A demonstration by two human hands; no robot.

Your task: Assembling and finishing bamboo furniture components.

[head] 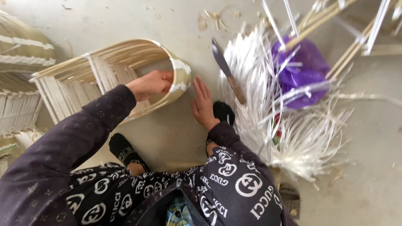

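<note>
1. 2 hands work at a bamboo frame (113,69); the left hand (150,83) grips its curved rim.
2. Right hand (204,104) lies flat, fingers spread, just beside that rim; a knife (227,71) rests beyond it.

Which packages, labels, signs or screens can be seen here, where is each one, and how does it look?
Purple plastic bag: on the floor at upper right, crumpled, half under white strips and bamboo sticks.
Printed trousers: on the person's legs at the bottom, black with white round marks and lettering.
No signs or screens in view.
</note>
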